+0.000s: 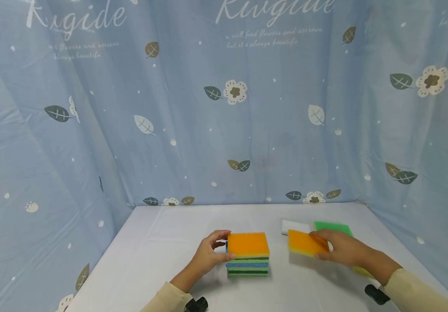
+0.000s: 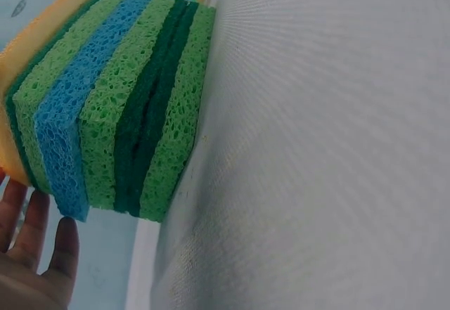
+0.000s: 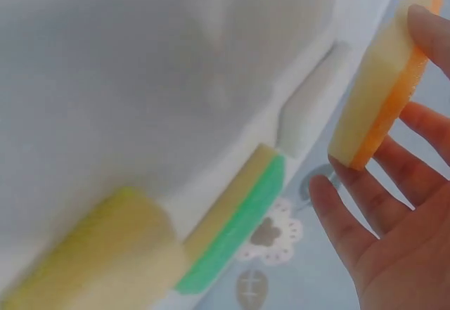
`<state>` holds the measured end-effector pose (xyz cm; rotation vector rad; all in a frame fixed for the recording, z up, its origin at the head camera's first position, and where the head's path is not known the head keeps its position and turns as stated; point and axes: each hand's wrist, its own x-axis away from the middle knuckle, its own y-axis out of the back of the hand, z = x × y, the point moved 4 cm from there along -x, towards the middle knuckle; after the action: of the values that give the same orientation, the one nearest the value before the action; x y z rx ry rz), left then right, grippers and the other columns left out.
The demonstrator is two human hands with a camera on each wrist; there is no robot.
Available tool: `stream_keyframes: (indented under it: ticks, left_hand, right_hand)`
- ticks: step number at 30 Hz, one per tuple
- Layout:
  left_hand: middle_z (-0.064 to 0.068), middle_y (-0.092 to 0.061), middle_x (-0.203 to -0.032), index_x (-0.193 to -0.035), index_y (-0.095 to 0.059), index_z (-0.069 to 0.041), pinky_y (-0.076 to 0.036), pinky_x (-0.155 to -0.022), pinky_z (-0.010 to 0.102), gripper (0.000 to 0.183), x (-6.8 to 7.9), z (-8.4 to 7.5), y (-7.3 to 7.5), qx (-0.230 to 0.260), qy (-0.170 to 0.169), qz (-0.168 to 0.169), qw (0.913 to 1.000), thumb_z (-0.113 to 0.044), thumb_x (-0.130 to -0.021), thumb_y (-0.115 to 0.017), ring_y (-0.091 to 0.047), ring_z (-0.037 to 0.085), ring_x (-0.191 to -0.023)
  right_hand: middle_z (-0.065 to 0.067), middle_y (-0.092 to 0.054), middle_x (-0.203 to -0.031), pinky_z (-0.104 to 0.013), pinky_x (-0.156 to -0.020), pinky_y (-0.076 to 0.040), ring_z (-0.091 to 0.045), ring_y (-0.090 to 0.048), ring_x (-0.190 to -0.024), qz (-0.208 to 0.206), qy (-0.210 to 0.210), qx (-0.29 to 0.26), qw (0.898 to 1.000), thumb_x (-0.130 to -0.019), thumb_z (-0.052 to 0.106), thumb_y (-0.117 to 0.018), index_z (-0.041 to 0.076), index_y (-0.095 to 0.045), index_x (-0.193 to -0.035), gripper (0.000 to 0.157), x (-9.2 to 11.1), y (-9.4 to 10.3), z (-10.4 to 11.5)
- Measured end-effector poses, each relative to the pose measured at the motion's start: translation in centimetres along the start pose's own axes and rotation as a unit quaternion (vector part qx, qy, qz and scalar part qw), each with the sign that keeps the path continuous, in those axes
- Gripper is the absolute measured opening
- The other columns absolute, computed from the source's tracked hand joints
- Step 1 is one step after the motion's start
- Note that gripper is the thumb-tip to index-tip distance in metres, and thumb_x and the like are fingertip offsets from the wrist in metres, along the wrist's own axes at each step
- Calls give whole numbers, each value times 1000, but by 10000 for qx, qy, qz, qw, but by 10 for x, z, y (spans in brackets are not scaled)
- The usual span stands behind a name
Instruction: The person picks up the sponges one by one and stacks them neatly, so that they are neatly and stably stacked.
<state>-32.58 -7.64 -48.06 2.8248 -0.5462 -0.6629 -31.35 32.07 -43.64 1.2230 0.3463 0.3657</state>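
**Sponge stack steadied, one sponge lifted clear of the table**

Nearest the head camera, two cream sleeves (image 1: 169,299) entered from the bottom edge, each with a dark strap fitting at the wrist. Beyond them the left hand (image 1: 206,256) rested against the left side of a stack of sponges (image 1: 248,255), thumb and fingers curled round its upper layers in a light grasp. The stack stood on the white table (image 1: 157,247), slightly left of centre. Its top layer was orange; beneath it green, blue and dark green layers alternated down to the cloth. The left wrist view confirmed the stack (image 2: 105,106) sat flat on the table, with fingertips (image 2: 31,233) lying at its edge.

The right hand (image 1: 344,249) held an orange sponge (image 1: 306,243) well to the right of the stack and apart from it. The right wrist view showed this sponge (image 3: 383,78), orange on one face and pale yellow on the other, pinched between the thumb and the fingers (image 3: 422,166) and raised off the table.

Behind the right hand, a white block (image 1: 295,226) and a green sponge (image 1: 332,228) lay side by side near the table's far edge. A yellow sponge (image 3: 98,254) lay close under the right forearm, only its edge visible from the head camera. A blue curtain (image 1: 224,108) printed with leaves and flowers enclosed the table on three sides.
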Motion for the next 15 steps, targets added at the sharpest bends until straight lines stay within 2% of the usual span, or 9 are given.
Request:
stream_keyframes:
  ticks: [5,12,15]
  left_hand:
    - [2,-58,-127,-131,-59,-13,-44,-99,46,59,1,0,0,-4,-18,-35,10000,-19,-78,-84,-52,22,-115]
    - [10,-56,-130,-131,-58,-7,-41,-101,51,59,0,1,0,84,66,-30,9999,-9,-78,-82,-51,28,-117]
    - [14,-56,-130,-131,-57,-4,-39,-101,55,59,0,-7,-1,89,98,10,9999,-7,-77,-82,-50,30,-117]
  right_hand:
    - [-12,-57,-132,-60,-96,-40,-37,-52,-120,-169,192,128,9996,-83,61,-65,11,-59,-132,70,-5,6,12]
    - [-6,-59,-127,-56,-91,-46,-30,-57,-111,-614,746,429,9944,-88,57,-63,12,-61,-130,62,-11,16,27]
    - [-5,-57,-128,-57,-92,-45,-30,-55,-113,-675,796,374,9938,-88,57,-63,13,-60,-131,61,-14,21,32]
